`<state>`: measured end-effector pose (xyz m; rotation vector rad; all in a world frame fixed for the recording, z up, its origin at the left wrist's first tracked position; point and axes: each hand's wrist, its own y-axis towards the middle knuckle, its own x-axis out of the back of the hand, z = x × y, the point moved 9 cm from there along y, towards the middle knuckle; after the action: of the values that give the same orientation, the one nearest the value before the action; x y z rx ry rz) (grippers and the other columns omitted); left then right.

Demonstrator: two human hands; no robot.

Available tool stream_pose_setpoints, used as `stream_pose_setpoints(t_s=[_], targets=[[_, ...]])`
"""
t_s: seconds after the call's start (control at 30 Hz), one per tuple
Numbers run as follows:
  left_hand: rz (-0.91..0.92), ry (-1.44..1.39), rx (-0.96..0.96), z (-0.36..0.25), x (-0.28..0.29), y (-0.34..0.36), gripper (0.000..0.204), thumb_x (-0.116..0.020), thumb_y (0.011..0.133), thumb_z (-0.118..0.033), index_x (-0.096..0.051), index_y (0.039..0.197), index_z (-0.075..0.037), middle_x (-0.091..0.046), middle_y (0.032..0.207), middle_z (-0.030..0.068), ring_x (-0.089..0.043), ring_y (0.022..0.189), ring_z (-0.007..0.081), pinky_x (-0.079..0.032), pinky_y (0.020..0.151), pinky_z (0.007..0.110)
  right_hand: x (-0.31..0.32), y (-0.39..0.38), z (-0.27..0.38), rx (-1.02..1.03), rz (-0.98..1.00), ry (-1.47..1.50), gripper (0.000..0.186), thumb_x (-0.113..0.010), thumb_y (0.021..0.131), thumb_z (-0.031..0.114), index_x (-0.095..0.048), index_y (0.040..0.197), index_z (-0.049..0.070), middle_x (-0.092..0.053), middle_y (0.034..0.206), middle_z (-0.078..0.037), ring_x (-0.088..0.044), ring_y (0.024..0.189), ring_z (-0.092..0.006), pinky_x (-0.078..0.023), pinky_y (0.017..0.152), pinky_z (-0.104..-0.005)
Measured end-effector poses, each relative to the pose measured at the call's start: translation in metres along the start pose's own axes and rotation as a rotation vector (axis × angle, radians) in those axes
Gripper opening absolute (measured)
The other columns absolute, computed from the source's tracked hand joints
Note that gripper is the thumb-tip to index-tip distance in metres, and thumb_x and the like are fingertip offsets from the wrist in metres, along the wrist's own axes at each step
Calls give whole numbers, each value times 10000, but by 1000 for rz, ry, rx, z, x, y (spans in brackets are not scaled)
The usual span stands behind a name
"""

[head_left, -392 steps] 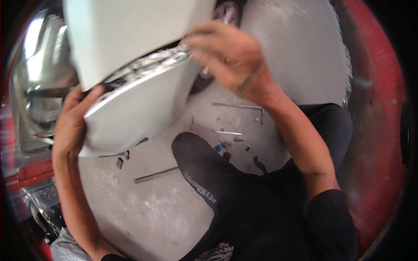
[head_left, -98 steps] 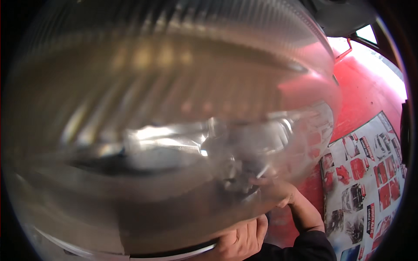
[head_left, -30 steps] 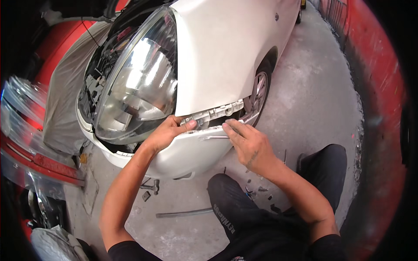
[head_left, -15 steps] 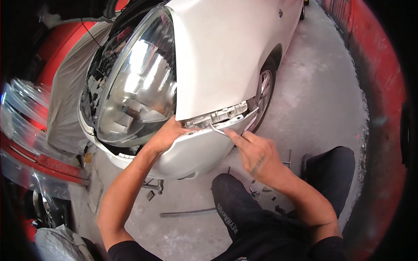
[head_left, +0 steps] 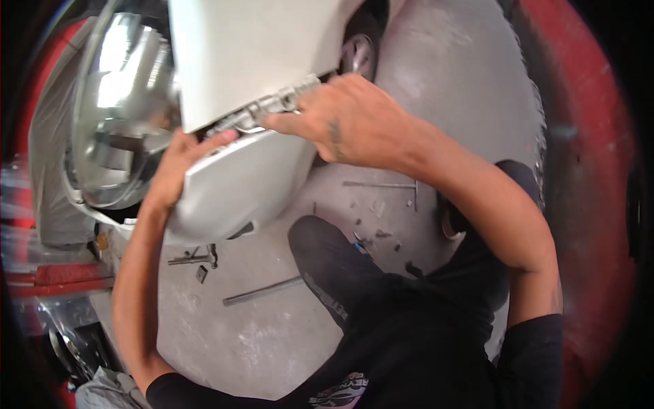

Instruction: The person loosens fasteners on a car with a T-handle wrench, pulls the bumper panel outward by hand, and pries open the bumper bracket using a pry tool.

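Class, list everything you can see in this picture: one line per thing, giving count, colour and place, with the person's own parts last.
fender: one, white, top centre
headlight: one, clear, upper left
bumper: one, white, below the fender
mounting bracket: one, pale grey, in the gap between fender and bumper
wheel: one, silver with a dark tyre, top centre
metal rod: one, grey, on the concrete floor
left hand: one, on the bumper's upper edge
right hand: one, fingers at the bracket

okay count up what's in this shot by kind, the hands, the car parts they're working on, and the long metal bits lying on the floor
Hands: 2, left hand and right hand
Car parts: 4, headlight, fender, bumper, wheel
Long metal pieces on the floor: 2, strip and rod
Total: 8
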<state>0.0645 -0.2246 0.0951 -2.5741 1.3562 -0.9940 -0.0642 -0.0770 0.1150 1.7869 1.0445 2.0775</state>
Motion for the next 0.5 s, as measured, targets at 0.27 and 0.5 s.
stream_pose_setpoints(t_s=[0.27,0.5], targets=[[2,-246,-429,30,3,26,543,-780,830,-25,-574,1325,64,-676,1243,101,-612,1108,145,-500,976,311,-39,-28,-10,-266,-16,338,466,-647,795,40,-700,1254,110,-632,692,-108,-628,587,-299,-498,538,-410],[-47,-51,-187,2,-7,3,539,-817,853,-140,-588,1301,53,-690,1222,121,-638,1065,168,-507,954,315,19,1,6,29,118,-13,462,-641,758,45,-729,1205,128,-623,833,-99,-636,776,-272,-521,647,-406]])
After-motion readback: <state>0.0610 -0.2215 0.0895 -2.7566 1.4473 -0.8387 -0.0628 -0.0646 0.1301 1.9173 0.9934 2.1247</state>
